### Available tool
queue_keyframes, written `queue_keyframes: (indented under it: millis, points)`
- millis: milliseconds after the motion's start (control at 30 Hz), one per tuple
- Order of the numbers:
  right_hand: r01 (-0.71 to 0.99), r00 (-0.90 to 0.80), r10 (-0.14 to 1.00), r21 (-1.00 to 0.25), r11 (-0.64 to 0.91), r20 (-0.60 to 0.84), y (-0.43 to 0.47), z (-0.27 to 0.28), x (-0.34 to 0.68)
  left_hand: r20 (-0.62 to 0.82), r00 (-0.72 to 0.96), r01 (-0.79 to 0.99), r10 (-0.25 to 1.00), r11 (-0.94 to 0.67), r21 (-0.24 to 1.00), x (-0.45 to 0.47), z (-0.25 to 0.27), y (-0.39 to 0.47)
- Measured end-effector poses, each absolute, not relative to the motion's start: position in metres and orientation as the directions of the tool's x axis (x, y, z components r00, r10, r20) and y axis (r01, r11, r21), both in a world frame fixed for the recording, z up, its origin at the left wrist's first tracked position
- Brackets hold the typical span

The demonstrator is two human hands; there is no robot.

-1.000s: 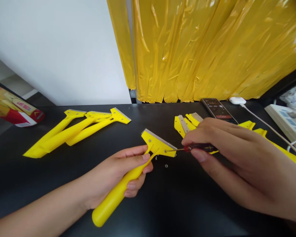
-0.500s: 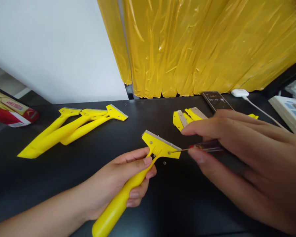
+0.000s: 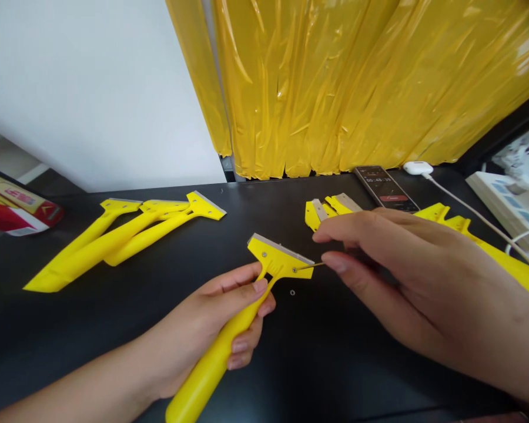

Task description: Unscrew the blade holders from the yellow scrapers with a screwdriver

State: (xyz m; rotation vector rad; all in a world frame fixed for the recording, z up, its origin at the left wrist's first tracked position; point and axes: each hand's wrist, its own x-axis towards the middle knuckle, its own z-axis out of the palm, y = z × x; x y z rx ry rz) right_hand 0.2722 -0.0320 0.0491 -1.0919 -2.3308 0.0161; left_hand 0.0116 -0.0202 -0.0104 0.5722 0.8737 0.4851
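My left hand [image 3: 216, 314] is wrapped round the neck of a yellow scraper [image 3: 211, 367], whose head with a metal blade edge points away from me. From the right, my right hand [image 3: 423, 288] holds a thin screwdriver [image 3: 314, 265]. Its tip meets the right screw of the scraper head; its handle is hidden behind my fingers. A small nut [image 3: 292, 292] lies on the black table just below the head. Beyond my right fingers are yellow head plates [image 3: 315, 214] with metal blades, partly covered by the hand.
Several yellow scrapers [image 3: 127, 220] lie overlapping at the left, near a red and yellow packet [image 3: 22, 205]. More yellow scraper parts [image 3: 502, 255] show behind my right hand. At the back right are a phone [image 3: 388, 188], a white case [image 3: 418, 168] with a cable, and a pale box [image 3: 506, 205].
My right hand has rolled round, so the screwdriver's handle is now hidden and more yellow parts show behind it. The scraper appears slightly farther left; the whole view has shifted a little.
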Motion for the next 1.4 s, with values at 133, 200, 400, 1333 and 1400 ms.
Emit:
queue_keyframes:
  millis: [133, 200, 400, 1333, 1400]
  points:
    - [0.694, -0.519, 0.723, -0.269, 0.668, 0.456, -0.0334, 0.0482, 0.2738, -0.568, 0.557, -0.159, 0.606, 0.749, 0.644, 0.012, -0.0101, -0.0204]
    - [0.704, -0.506, 0.716, -0.251, 0.665, 0.481, -0.0343, 0.048, 0.2744, -0.566, 0.558, -0.156, 0.607, 0.747, 0.647, 0.0117, -0.0103, -0.0206]
    - [0.725, -0.496, 0.748, -0.264, 0.636, 0.44, -0.0362, 0.0486, 0.2743, -0.557, 0.568, -0.138, 0.606, 0.737, 0.661, 0.0096, -0.0106, -0.0205]
    - [0.671, -0.486, 0.695, -0.283, 0.685, 0.531, -0.0373, 0.0469, 0.2701, -0.542, 0.619, -0.065, 0.568, 0.725, 0.685, 0.0092, -0.0128, -0.0185]
    - [0.655, -0.501, 0.695, -0.3, 0.694, 0.516, -0.0363, 0.0439, 0.268, -0.537, 0.639, -0.043, 0.551, 0.722, 0.69, 0.0084, -0.0123, -0.0189]
